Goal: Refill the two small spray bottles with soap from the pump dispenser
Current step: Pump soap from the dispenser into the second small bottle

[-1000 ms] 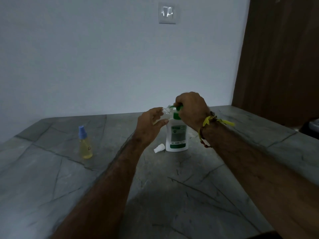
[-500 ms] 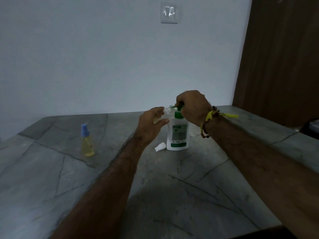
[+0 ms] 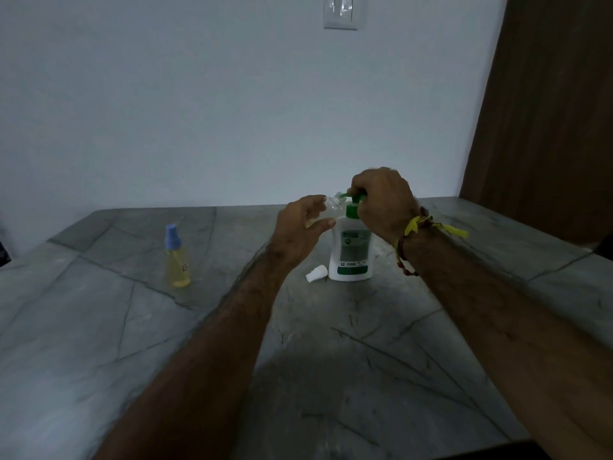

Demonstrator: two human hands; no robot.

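Observation:
A white pump dispenser [image 3: 351, 252] with a green pump head stands upright on the grey stone counter [image 3: 348, 353]. My right hand [image 3: 381, 202] is closed over the green pump head from above. My left hand [image 3: 300, 227] holds a small clear spray bottle [image 3: 332, 207], cap off, tilted with its mouth at the pump nozzle. Its white cap [image 3: 316, 273] lies on the counter just left of the dispenser's base. A second small spray bottle [image 3: 177, 258], yellow liquid with a blue cap, stands upright far to the left.
A white wall runs behind the counter, with a light switch [image 3: 341, 11] high up. A brown wooden door [image 3: 544, 104] stands at the right. The counter's front edge lies near the bottom right.
My right hand and the pump head have risen slightly. The left hand keeps the clear bottle at the nozzle. The view has shifted a little.

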